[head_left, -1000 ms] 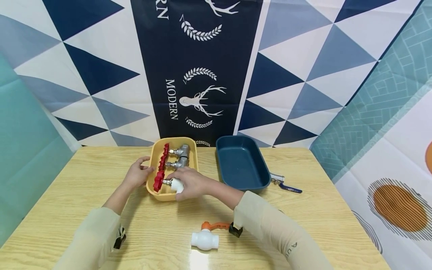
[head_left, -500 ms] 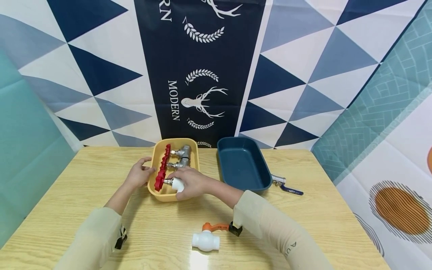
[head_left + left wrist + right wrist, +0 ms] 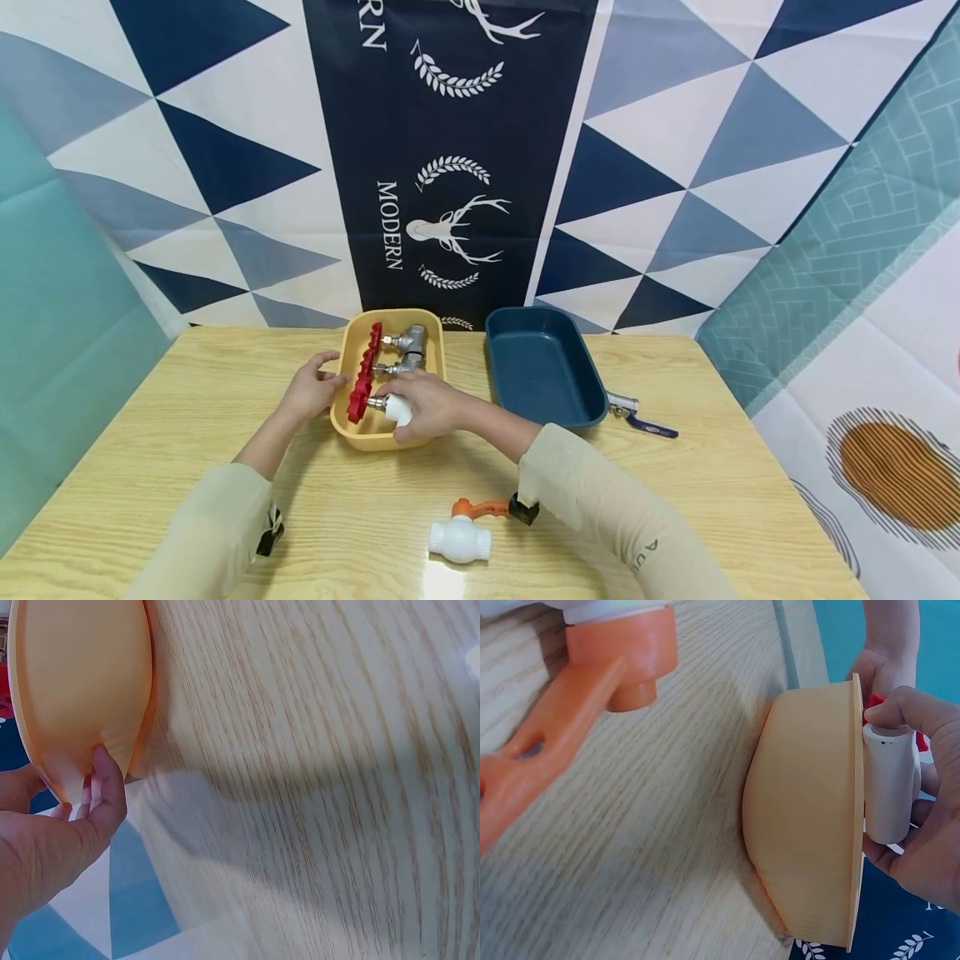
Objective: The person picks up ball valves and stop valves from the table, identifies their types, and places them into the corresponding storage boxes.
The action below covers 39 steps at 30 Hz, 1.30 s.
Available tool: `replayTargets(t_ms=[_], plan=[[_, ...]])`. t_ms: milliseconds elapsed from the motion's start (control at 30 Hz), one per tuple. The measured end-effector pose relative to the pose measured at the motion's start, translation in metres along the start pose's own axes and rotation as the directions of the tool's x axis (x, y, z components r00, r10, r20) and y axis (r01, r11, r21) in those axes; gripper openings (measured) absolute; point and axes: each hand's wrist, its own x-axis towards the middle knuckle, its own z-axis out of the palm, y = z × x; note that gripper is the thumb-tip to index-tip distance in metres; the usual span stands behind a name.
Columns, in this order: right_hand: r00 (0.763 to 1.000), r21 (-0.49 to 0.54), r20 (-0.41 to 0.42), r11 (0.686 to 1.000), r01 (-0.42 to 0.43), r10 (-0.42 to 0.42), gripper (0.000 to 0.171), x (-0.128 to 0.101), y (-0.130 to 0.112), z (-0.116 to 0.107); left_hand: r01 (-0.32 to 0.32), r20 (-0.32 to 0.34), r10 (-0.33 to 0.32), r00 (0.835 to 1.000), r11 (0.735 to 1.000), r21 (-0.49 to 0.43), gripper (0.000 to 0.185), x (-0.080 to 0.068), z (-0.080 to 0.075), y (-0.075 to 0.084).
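Note:
A yellow tray (image 3: 352,437) stands on the wooden table and holds three valves with red handwheels (image 3: 367,374). My right hand (image 3: 423,406) grips the white valve (image 3: 397,409) nearest me, just inside the tray's near end; in the right wrist view the white valve body (image 3: 889,782) sits between thumb and fingers above the tray rim (image 3: 855,825). My left hand (image 3: 311,388) holds the tray's left wall, fingers on its outside (image 3: 101,780). Two metal valves (image 3: 406,342) lie further back in the tray.
A dark blue tray (image 3: 542,367) stands to the right of the yellow one. A metal valve with a blue lever (image 3: 643,417) lies beside it. A white ball valve with an orange handle (image 3: 465,528) lies near the front edge, seen close in the right wrist view (image 3: 577,697).
Both hands stay where they were on the tray and the white valve; only the head camera has shifted slightly.

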Motion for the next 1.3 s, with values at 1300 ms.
replayTargets(t_ms=[1300], plan=[[1.0,0.021,0.009,1.0,-0.017,0.017,0.057,0.016,0.008,0.001,0.004,-0.003,-0.004,1.0,1.0,-0.014,0.056,-0.002,0.0,0.001]])
